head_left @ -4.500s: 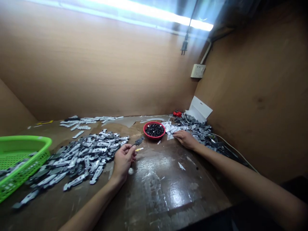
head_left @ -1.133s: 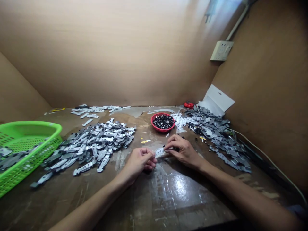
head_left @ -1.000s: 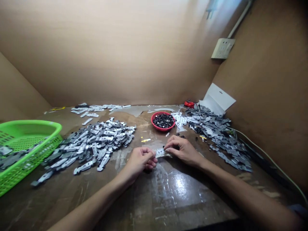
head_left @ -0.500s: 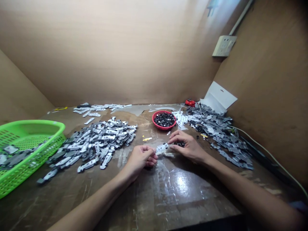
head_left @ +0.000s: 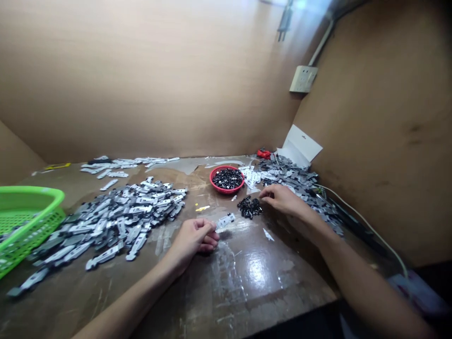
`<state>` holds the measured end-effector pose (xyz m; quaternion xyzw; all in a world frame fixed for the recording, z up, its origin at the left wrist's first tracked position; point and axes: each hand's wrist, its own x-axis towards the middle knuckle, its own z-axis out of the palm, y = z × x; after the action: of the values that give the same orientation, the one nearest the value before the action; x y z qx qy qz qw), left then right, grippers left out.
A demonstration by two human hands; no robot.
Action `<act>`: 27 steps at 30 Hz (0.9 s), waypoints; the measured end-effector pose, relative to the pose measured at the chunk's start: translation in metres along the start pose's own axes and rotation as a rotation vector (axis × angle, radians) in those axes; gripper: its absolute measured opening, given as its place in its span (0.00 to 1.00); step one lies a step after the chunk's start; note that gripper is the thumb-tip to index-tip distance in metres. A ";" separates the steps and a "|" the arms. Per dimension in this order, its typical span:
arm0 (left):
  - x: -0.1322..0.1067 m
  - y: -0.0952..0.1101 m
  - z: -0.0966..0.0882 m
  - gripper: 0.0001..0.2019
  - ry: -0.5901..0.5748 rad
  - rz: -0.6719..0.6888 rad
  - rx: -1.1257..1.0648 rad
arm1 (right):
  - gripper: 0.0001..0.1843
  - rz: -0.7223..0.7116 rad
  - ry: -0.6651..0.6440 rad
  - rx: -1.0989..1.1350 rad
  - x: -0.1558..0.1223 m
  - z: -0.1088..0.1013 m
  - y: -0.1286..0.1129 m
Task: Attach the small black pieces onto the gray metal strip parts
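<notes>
My left hand pinches the near end of a flat white toy car piece, which points away to the right with small dark bits at its far end. Past that end lies a small heap of black wheel-like parts on the brown table. My right hand is just to the right of this heap, beside a spread of grey and white flat pieces. Its thumb and fingers are drawn together; anything between them is too small to make out.
A red basket of black parts stands behind the heap. Many white and grey car pieces are piled at left, by a green basket. A white cord runs along the right side. Wooden panels enclose the table.
My right hand has left the car piece and moved right, beyond the black heap. My left hand still holds the piece. The camera view has turned right.
</notes>
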<state>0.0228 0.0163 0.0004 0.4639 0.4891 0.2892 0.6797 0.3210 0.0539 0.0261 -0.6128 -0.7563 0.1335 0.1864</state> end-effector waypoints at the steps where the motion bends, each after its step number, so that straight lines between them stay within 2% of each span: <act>1: 0.000 0.000 0.000 0.14 -0.003 -0.003 0.004 | 0.09 0.045 -0.031 -0.039 0.000 -0.007 0.007; 4: -0.001 0.001 0.001 0.14 -0.001 -0.014 0.024 | 0.10 0.165 -0.024 -0.142 -0.004 -0.023 0.021; 6: -0.001 0.002 0.001 0.14 0.001 -0.020 0.033 | 0.10 0.195 -0.042 -0.178 -0.006 -0.029 0.025; 12: 0.000 0.002 0.000 0.15 -0.009 -0.012 0.027 | 0.11 0.104 -0.183 -0.168 -0.005 -0.018 0.034; 17: -0.001 0.001 -0.001 0.16 -0.024 -0.018 0.028 | 0.08 0.030 -0.146 -0.147 0.001 -0.010 0.035; 20: -0.002 0.002 -0.001 0.15 -0.024 -0.034 0.021 | 0.07 0.005 -0.053 0.035 0.000 -0.012 0.020; 23: -0.005 0.002 0.001 0.15 -0.034 -0.061 0.021 | 0.09 -0.022 -0.039 0.364 -0.006 -0.009 -0.011; 25: -0.006 0.002 0.003 0.14 -0.052 -0.068 0.034 | 0.10 -0.094 -0.040 0.493 -0.012 -0.001 -0.036; 27: -0.007 0.000 0.004 0.14 -0.058 -0.063 0.046 | 0.07 -0.233 -0.010 0.504 -0.018 0.010 -0.061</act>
<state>0.0239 0.0090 0.0038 0.4720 0.4903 0.2426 0.6914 0.2665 0.0237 0.0409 -0.4553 -0.7654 0.2982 0.3434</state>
